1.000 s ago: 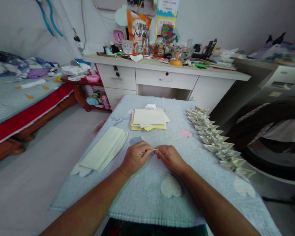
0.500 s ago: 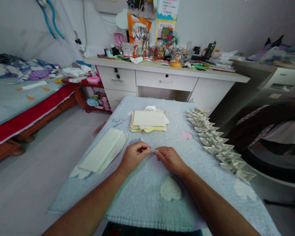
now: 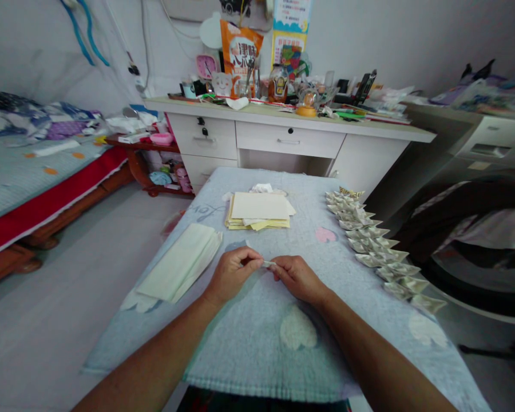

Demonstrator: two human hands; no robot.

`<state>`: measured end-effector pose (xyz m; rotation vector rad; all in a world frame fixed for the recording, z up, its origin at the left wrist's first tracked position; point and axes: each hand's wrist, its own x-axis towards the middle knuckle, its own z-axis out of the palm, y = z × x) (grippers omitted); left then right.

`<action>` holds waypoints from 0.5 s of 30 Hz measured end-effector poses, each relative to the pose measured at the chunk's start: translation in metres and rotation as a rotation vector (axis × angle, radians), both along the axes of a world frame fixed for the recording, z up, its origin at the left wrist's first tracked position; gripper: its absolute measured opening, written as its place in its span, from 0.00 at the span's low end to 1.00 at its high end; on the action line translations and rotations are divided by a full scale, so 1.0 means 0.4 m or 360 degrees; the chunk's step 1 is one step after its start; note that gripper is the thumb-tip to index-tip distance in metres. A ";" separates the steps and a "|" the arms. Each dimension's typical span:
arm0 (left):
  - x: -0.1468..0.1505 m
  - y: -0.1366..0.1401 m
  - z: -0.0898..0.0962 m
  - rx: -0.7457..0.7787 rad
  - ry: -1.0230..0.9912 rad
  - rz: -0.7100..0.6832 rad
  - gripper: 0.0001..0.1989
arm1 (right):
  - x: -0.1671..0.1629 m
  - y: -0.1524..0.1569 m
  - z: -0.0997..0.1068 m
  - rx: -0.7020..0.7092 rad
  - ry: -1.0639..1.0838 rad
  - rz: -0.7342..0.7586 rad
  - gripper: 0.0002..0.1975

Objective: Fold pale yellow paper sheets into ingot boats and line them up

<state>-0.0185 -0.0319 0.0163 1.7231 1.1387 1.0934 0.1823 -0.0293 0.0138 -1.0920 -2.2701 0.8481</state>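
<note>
A small folded strip of pale paper is pinched between my two hands above the middle of the cloth-covered table. My left hand grips its left end between thumb and fingertips. On its right end, my right hand closes with thumb and forefinger; its other fingers are curled under. Only a short piece of the paper shows between them. To the left lie long pale-green paper sheets. Beyond my hands sits a stack of cream and yellow paper. Several folded paper boats stand in a slanting row on the right.
A blue patterned cloth covers the table. Behind it stands a white desk crowded with jars, a clock and a snack bag. A bed is on the left, and a washing machine stands at the right.
My hands stay nearly in place, both still pinching the paper strip. The view has shifted very slightly; nothing was let go or put down.
</note>
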 end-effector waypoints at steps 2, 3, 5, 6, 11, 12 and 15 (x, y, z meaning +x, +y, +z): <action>0.000 0.001 -0.003 -0.0041 -0.0001 0.0006 0.12 | 0.002 0.000 0.000 -0.0012 0.0006 0.0001 0.17; 0.000 0.001 -0.005 -0.0070 -0.0012 0.0002 0.13 | 0.002 0.001 0.000 -0.0016 0.0009 0.0000 0.17; 0.005 0.002 -0.008 -0.0123 -0.0072 -0.0028 0.14 | 0.003 0.001 0.000 -0.0020 0.0018 -0.0005 0.17; 0.008 0.002 -0.010 -0.0140 -0.0104 -0.0053 0.13 | 0.003 0.001 0.000 -0.0022 0.0023 -0.0003 0.18; 0.029 0.002 -0.013 -0.0130 0.0028 -0.0109 0.10 | 0.000 0.000 0.001 -0.0008 0.0017 0.0035 0.19; 0.031 0.002 -0.013 -0.0124 0.0072 -0.0094 0.08 | 0.000 -0.001 0.002 -0.0005 0.0011 0.0034 0.19; 0.031 0.004 -0.013 -0.0115 0.0097 -0.0028 0.08 | 0.000 -0.003 0.005 -0.0006 0.0012 0.0001 0.17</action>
